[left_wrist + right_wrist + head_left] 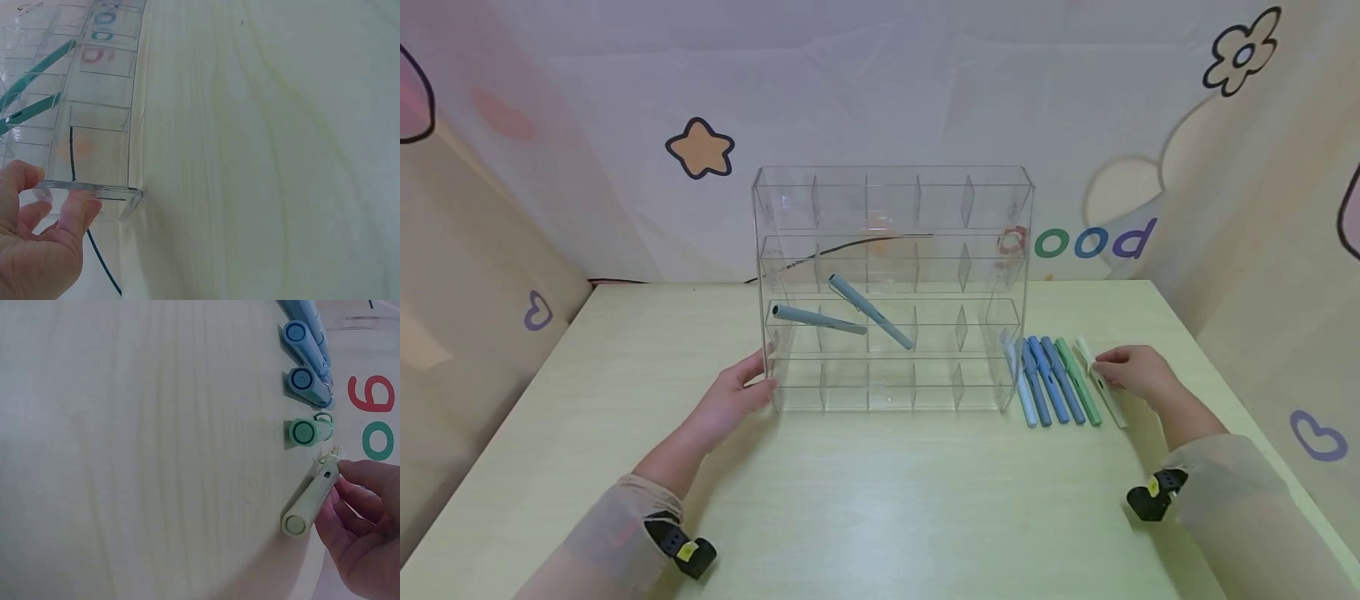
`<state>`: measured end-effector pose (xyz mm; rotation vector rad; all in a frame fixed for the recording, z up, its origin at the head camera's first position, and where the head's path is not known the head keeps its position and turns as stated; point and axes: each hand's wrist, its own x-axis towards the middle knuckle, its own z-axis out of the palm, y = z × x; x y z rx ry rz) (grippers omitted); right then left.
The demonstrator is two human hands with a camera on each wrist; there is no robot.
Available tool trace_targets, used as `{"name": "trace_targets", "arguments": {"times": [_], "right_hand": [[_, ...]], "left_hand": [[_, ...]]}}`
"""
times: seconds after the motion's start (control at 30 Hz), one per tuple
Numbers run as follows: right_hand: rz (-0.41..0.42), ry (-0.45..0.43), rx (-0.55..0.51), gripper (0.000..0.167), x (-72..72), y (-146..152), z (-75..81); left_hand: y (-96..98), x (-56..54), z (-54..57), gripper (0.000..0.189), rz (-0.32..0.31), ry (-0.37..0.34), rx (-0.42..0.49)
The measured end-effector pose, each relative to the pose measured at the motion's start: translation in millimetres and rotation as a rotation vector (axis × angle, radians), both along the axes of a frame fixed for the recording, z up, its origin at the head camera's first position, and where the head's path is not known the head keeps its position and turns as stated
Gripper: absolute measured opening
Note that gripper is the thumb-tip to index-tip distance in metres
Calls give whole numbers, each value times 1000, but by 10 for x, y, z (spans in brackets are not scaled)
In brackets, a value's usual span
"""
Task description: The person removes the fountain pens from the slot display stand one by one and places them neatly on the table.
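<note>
A clear acrylic rack (pixel 891 372) with rows of small compartments stands upright on the table. My left hand (pixel 730 396) grips its left side edge, the thumb on one face and fingers on the other, as the left wrist view shows. Two blue-grey pens lean inside the rack: one pen (pixel 820 318) lies nearly flat, while the other pen (pixel 880 318) slants down to the right. To the right of the rack, my right hand (pixel 1142 375) pinches a white pen (pixel 306 503) near its clip. That pen lies at the right end of a row of pens.
Beside the white pen lie a green pen (pixel 1078 383), several blue pens (pixel 1050 379) and a light blue pen (pixel 1026 402), the last close against the rack's right side. A printed cloth (pixel 895 100) hangs behind the table (pixel 880 492).
</note>
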<state>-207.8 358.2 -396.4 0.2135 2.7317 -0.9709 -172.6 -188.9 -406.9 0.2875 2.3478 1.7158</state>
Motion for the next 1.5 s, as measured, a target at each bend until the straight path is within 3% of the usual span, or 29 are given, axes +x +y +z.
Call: {"name": "trace_targets", "arguments": {"times": [0.93, 1.5], "right_hand": [[-38, 4, 47, 40, -49, -96, -23], [-13, 18, 36, 39, -65, -96, -59]], "left_hand": [[9, -15, -18, 58, 11, -13, -22], [7, -8, -18, 58, 9, -10, -13]]}}
